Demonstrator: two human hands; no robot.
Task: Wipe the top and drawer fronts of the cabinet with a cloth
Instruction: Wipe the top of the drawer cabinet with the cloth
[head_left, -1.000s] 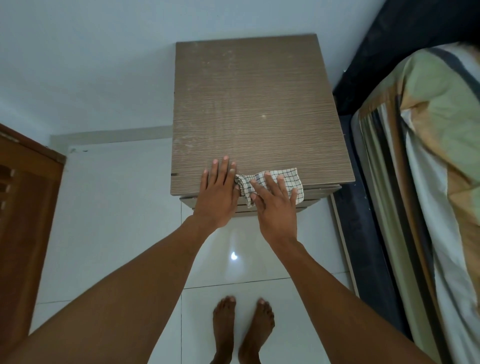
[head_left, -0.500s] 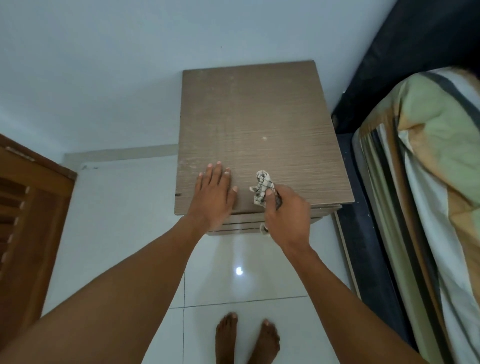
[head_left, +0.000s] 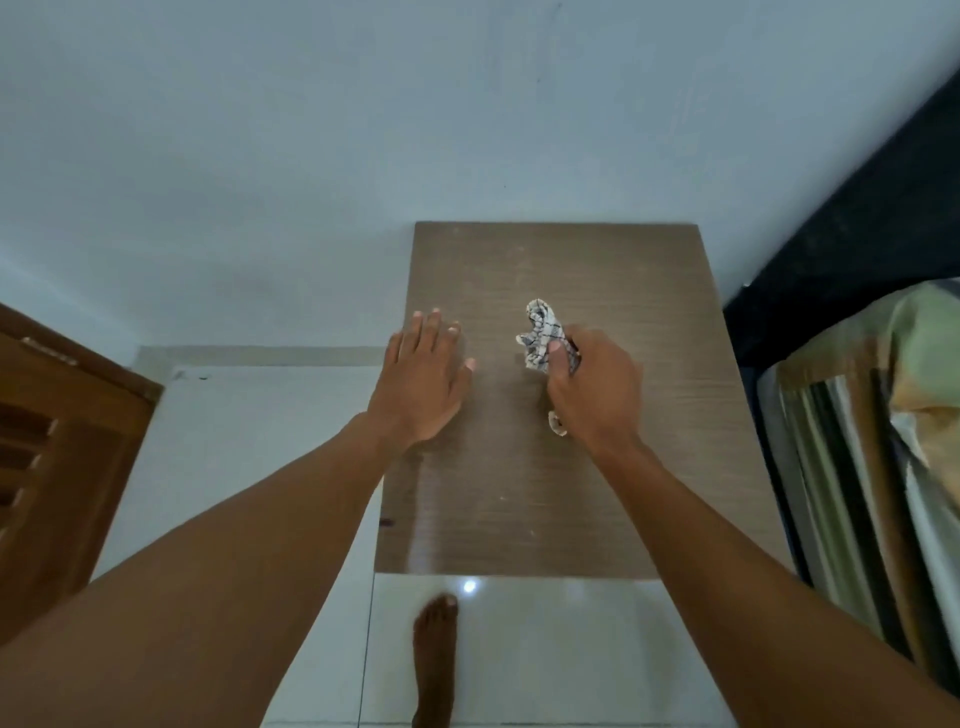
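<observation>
Cabinet top (head_left: 597, 467): brown wood-grain panel, long axis running near to far, pale specks scattered over it. Far edge meets the wall (head_left: 363, 130); floor tiles (head_left: 545, 649) lie on the near side, a striped bed (head_left: 883, 441) to the right, a wooden door (head_left: 57, 452) to the left.

Cloth (head_left: 543, 335): checked, bunched into a wad, sitting over the middle of the top, slightly toward the far half. Your right hand (head_left: 597, 395) holds it, fingers curled tight around the wad, a tuft sticking out on the far side and a scrap showing at the heel of the palm. Whether the cloth presses on the wood or hangs just above it cannot be told.

Left hand (head_left: 421, 384): flat, fingers together and extended, palm down at the left edge of the top, level with the right hand; it holds nothing.

Drawer fronts: not in view from this angle.

Judgement: you look to be early in wiping the top. Unwiped surface stretches both far and near of the cloth, so strokes along the long axis would suit, with your right hand doing the work.
</observation>
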